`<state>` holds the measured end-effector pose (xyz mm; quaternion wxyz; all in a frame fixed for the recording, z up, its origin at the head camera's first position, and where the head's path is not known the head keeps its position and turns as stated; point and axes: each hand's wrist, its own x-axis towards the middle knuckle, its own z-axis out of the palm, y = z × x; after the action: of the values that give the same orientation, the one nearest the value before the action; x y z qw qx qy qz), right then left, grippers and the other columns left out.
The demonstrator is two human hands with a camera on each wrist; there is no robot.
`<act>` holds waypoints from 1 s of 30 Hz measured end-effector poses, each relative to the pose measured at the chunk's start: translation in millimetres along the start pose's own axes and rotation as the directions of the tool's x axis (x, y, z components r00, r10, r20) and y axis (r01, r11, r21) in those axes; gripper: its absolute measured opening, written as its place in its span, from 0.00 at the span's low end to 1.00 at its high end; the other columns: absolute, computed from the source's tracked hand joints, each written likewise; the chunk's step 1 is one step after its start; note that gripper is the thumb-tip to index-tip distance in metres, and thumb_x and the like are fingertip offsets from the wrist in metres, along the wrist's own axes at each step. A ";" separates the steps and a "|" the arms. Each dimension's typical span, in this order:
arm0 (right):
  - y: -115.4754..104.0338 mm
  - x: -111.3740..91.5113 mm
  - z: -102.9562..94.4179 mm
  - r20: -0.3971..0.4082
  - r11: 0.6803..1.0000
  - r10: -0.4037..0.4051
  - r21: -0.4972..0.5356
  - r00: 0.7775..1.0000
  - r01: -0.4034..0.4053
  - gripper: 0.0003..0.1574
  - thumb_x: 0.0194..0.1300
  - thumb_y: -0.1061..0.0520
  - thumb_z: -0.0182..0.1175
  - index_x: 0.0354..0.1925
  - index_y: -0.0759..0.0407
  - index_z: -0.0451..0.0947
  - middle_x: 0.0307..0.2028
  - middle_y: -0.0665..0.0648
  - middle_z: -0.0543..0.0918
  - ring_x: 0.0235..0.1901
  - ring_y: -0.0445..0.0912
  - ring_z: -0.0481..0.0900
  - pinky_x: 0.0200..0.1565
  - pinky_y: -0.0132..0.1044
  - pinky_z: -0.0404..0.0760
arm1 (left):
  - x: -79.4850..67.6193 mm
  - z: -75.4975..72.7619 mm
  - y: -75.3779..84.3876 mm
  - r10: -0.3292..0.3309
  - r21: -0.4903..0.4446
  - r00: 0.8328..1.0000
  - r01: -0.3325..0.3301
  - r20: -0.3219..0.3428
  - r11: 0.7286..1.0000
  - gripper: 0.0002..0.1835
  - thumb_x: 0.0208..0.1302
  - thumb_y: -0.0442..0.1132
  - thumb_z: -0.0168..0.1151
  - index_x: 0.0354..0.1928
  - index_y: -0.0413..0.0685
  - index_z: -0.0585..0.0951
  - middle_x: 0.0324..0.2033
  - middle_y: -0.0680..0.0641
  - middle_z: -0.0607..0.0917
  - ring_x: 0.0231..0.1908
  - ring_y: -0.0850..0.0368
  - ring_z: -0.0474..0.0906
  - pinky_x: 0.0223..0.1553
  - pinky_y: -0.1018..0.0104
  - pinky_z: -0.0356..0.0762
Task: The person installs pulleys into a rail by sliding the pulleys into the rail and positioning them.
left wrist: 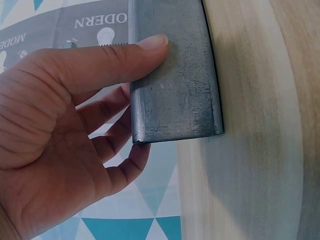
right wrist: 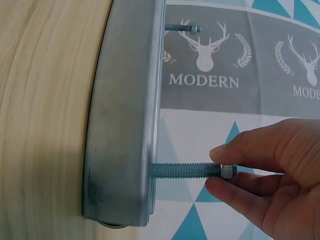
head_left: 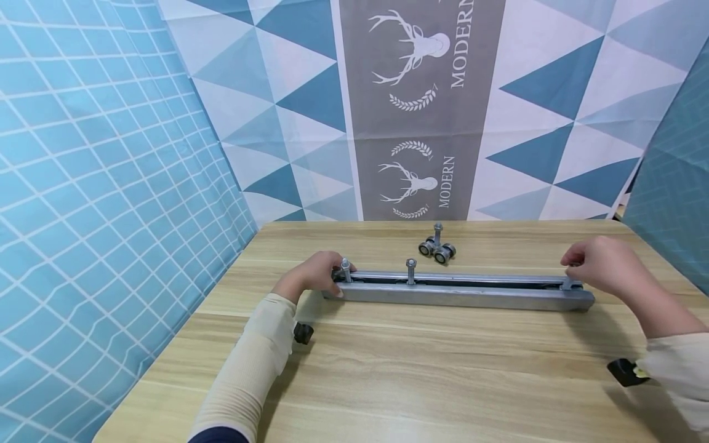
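A long grey metal channel rail [head_left: 460,297] lies across the table, its slot facing up. At its left end my left hand [head_left: 317,272] grips it, thumb on the near wall and the other fingers behind. Two threaded bolts stand up from the slot, the left bolt [head_left: 346,269] beside my left hand and the middle bolt [head_left: 411,271] farther along. At the right end, my right hand [head_left: 606,264] pinches the nut-topped end of a third bolt [right wrist: 185,170] between thumb and fingers. A rounded edge, perhaps a wheel, shows under that end in the right wrist view.
Behind the rail, a loose four-wheeled roller trolley [head_left: 437,247] stands on the wooden table [head_left: 443,363] with its bolt upright. Patterned cloth [head_left: 299,111] hangs along the back, and blue checked cloth [head_left: 100,184] along the left side.
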<state>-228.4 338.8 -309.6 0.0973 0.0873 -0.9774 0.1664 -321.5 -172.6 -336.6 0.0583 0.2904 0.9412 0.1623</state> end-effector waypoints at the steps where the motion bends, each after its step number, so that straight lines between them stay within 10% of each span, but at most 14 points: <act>1: -1.4 0.7 0.1 0.004 1.000 -0.003 0.000 1.000 0.003 0.06 0.52 0.66 0.65 0.31 0.70 0.83 0.25 0.57 0.83 0.25 0.50 0.77 0.29 0.50 0.76 | 0.0 0.1 -0.3 0.000 0.002 1.000 0.000 0.000 1.000 0.30 0.42 0.33 0.81 0.53 0.51 0.85 0.40 0.53 0.82 0.42 0.58 0.75 0.48 0.58 0.74; 30: -21.0 5.4 7.4 0.039 1.000 -0.023 0.006 0.999 0.022 0.07 0.53 0.68 0.65 0.33 0.72 0.83 0.27 0.60 0.83 0.26 0.50 0.79 0.30 0.51 0.79 | -1.0 -1.8 1.9 0.001 -0.001 1.000 -0.001 0.010 1.000 0.30 0.43 0.33 0.81 0.53 0.51 0.84 0.42 0.52 0.82 0.44 0.57 0.74 0.48 0.58 0.74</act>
<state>-230.5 316.0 -308.8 0.0799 0.1018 -0.9776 0.1661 -320.1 -172.2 -334.2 0.0630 0.2916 0.9407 0.1613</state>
